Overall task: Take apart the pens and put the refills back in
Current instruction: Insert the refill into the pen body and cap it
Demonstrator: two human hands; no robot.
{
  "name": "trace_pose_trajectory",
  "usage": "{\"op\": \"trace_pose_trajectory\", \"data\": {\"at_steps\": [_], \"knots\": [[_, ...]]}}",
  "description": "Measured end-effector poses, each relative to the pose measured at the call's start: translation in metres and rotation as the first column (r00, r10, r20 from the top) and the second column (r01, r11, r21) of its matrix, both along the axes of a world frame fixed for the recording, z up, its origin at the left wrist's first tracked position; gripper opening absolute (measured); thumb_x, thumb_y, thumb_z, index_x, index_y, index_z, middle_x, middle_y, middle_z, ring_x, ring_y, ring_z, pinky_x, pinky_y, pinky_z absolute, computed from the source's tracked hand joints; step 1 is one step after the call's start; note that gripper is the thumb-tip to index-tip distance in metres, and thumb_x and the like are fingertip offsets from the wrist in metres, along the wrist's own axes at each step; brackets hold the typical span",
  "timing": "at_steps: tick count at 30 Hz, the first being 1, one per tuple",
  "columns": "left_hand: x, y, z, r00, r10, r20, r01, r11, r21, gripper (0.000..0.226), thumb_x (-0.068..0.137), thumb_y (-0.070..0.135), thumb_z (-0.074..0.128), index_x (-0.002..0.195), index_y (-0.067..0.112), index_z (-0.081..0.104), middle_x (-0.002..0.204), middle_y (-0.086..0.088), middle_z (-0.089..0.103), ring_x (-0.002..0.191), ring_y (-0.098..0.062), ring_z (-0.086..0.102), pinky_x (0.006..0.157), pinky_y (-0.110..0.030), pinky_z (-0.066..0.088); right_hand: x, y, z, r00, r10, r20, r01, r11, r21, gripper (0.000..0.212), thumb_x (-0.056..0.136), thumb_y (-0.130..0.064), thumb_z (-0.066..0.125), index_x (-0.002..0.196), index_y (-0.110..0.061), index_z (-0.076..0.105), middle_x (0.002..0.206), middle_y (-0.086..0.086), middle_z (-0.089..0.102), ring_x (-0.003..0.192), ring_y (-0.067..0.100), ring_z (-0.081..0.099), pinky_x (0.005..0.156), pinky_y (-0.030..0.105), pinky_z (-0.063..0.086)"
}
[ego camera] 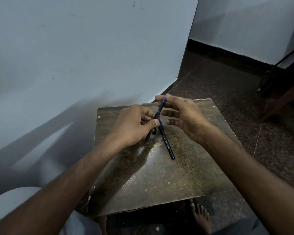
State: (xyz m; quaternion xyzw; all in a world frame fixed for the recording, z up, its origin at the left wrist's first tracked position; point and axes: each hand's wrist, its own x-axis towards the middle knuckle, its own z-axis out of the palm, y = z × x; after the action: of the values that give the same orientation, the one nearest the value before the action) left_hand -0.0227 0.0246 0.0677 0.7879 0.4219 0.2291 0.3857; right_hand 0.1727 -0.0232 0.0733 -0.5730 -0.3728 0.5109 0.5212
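A dark pen with blue trim [159,110] is held tilted above a small worn table [159,175]. My left hand [134,124] grips its lower barrel between thumb and fingers. My right hand [183,114] pinches its upper blue end with thumb and forefinger, the other fingers spread. A second dark pen with white lettering and a blue tip [167,143] lies flat on the table just below my hands. A dark pen piece [149,135] shows under my left hand; what it is I cannot tell.
The table stands against a pale blue wall [75,56] on the left and rear. Dark speckled floor [227,82] lies to the right. Dark furniture legs [278,99] stand at far right. A bare foot [201,216] is under the table's near edge.
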Motion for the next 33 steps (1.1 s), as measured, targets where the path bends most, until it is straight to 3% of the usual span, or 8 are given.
{"op": "trace_pose_trajectory", "data": {"at_steps": [2, 6, 11, 16, 20, 22, 25, 33], "knots": [[-0.0016, 0.0014, 0.0001, 1.000, -0.001, -0.002, 0.001, 1.000, -0.008, 0.013, 0.093, 0.031, 0.085, 0.086, 0.041, 0.079, 0.079, 0.019, 0.083, 0.074, 0.013, 0.075, 0.062, 0.001, 0.047, -0.0008, -0.0005, -0.0022, 1.000, 0.005, -0.001, -0.005, 1.000, 0.018, 0.025, 0.105, -0.038, 0.066, 0.111, -0.025, 0.087, 0.113, -0.004, 0.083, 0.102, 0.016, 0.067, 0.071, 0.024, 0.056], [-0.0024, 0.0005, -0.0019, 0.999, -0.035, -0.009, 0.035, 0.998, -0.054, 0.004, 0.094, 0.033, 0.085, 0.097, 0.036, 0.083, 0.086, 0.019, 0.084, 0.079, 0.010, 0.078, 0.071, -0.009, 0.058, -0.0039, 0.0003, -0.0077, 0.996, -0.087, 0.009, 0.087, 0.996, 0.024, 0.022, 0.091, -0.038, 0.086, 0.075, -0.026, 0.076, 0.082, -0.010, 0.071, 0.087, 0.012, 0.062, 0.064, 0.024, 0.053], [-0.0012, 0.0015, -0.0016, 0.999, -0.033, -0.017, 0.032, 0.996, -0.083, 0.007, 0.094, 0.032, 0.085, 0.101, 0.033, 0.084, 0.088, 0.017, 0.085, 0.081, 0.008, 0.079, 0.080, -0.023, 0.065, -0.0019, -0.0010, -0.0015, 0.999, 0.001, -0.034, -0.001, 1.000, 0.000, 0.027, 0.105, -0.040, 0.068, 0.117, -0.022, 0.084, 0.115, -0.005, 0.083, 0.099, 0.014, 0.070, 0.072, 0.027, 0.056], [-0.0022, -0.0004, -0.0034, 0.999, -0.053, -0.009, 0.052, 0.993, -0.110, 0.006, 0.095, 0.029, 0.085, 0.100, 0.032, 0.083, 0.088, 0.017, 0.085, 0.080, 0.004, 0.080, 0.078, -0.025, 0.068, -0.0034, -0.0036, -0.0060, 1.000, -0.027, 0.001, 0.027, 0.999, -0.023, 0.013, 0.099, -0.033, 0.077, 0.094, -0.023, 0.084, 0.102, -0.006, 0.078, 0.103, 0.016, 0.064, 0.076, 0.030, 0.052], [-0.0011, -0.0012, -0.0038, 0.998, -0.057, -0.022, 0.055, 0.996, -0.070, 0.005, 0.094, 0.033, 0.084, 0.099, 0.035, 0.083, 0.086, 0.020, 0.084, 0.078, 0.007, 0.078, 0.075, -0.020, 0.065, -0.0063, -0.0021, -0.0079, 0.996, -0.085, -0.028, 0.085, 0.996, -0.026, 0.022, 0.089, -0.040, 0.086, 0.081, -0.024, 0.073, 0.099, 0.000, 0.071, 0.091, 0.015, 0.064, 0.071, 0.029, 0.055], [-0.0016, 0.0008, -0.0035, 0.998, -0.049, -0.028, 0.047, 0.997, -0.063, 0.005, 0.095, 0.034, 0.084, 0.099, 0.035, 0.083, 0.087, 0.020, 0.084, 0.078, 0.008, 0.078, 0.074, -0.017, 0.061, -0.0064, -0.0025, -0.0049, 0.998, -0.023, -0.065, 0.022, 0.999, -0.025, 0.025, 0.095, -0.044, 0.080, 0.093, -0.020, 0.080, 0.104, -0.003, 0.079, 0.090, 0.015, 0.073, 0.066, 0.024, 0.058], [-0.0022, 0.0032, -0.0032, 0.999, -0.033, -0.017, 0.032, 0.996, -0.079, 0.005, 0.095, 0.031, 0.084, 0.098, 0.034, 0.083, 0.085, 0.020, 0.084, 0.077, 0.008, 0.079, 0.075, -0.020, 0.062, -0.0035, -0.0029, -0.0008, 0.995, 0.059, -0.081, -0.060, 0.998, -0.007, 0.028, 0.106, -0.033, 0.064, 0.119, -0.017, 0.083, 0.120, 0.000, 0.084, 0.101, 0.014, 0.079, 0.068, 0.023, 0.060], [-0.0028, 0.0030, -0.0016, 0.999, -0.054, 0.002, 0.054, 0.994, -0.095, 0.005, 0.096, 0.032, 0.083, 0.100, 0.034, 0.083, 0.088, 0.019, 0.085, 0.080, 0.007, 0.079, 0.073, -0.020, 0.066, -0.0039, -0.0025, -0.0075, 0.999, -0.042, -0.004, 0.042, 0.999, -0.019, 0.021, 0.094, -0.038, 0.082, 0.101, -0.018, 0.079, 0.112, 0.001, 0.078, 0.100, 0.016, 0.069, 0.073, 0.028, 0.053]]}}
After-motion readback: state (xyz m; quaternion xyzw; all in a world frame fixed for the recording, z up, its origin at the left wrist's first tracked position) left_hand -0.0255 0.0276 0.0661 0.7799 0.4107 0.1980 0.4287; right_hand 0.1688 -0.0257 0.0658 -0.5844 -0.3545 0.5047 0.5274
